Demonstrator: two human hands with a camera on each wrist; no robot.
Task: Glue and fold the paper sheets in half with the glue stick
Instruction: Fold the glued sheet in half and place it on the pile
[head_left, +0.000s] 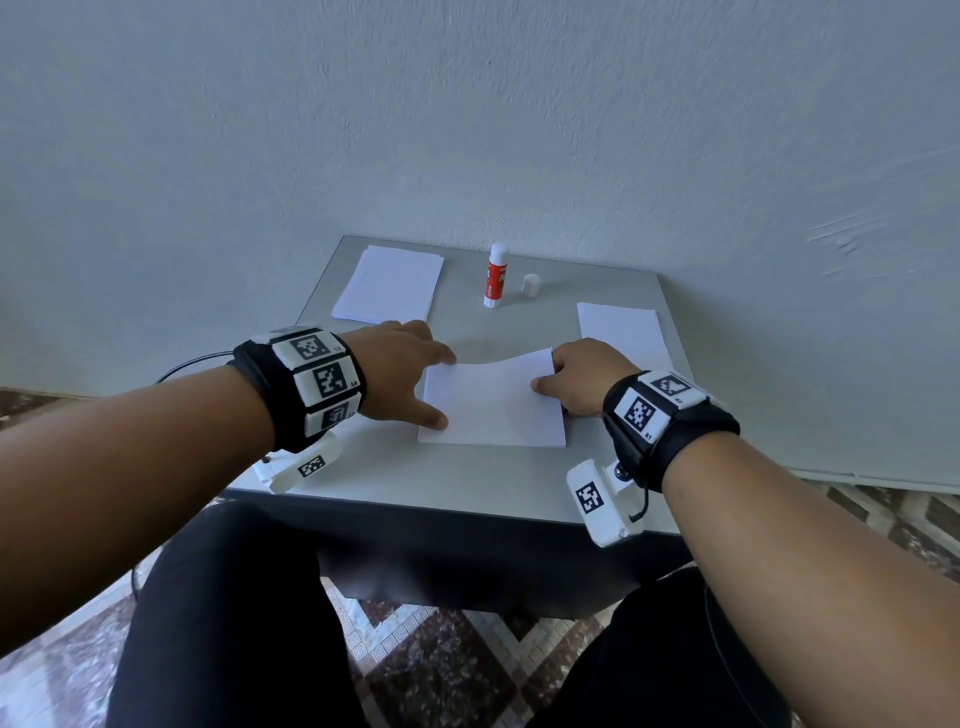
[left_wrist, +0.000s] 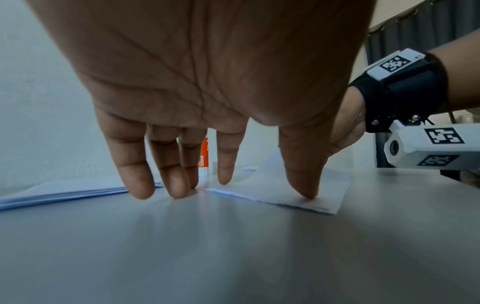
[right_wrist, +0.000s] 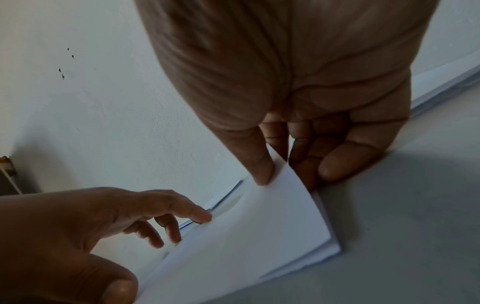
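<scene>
A white paper sheet (head_left: 493, 402) lies folded over at the middle of the grey table (head_left: 467, 478), its upper flap still arched at the far right. My left hand (head_left: 415, 374) has straight fingers, thumb and forefinger pressing the sheet's left edge (left_wrist: 298, 191). My right hand (head_left: 576, 374) pinches the flap's right edge between thumb and fingers (right_wrist: 262, 164). The paper sheet (right_wrist: 246, 236) shows both layers. The red-and-white glue stick (head_left: 496, 275) stands uncapped at the back, its white cap (head_left: 531, 286) beside it.
A stack of white sheets (head_left: 389, 283) lies at the back left of the table. Another folded white sheet (head_left: 623, 332) lies at the right edge. A pale wall (head_left: 467, 130) rises right behind the table. My dark-trousered legs are under the front edge.
</scene>
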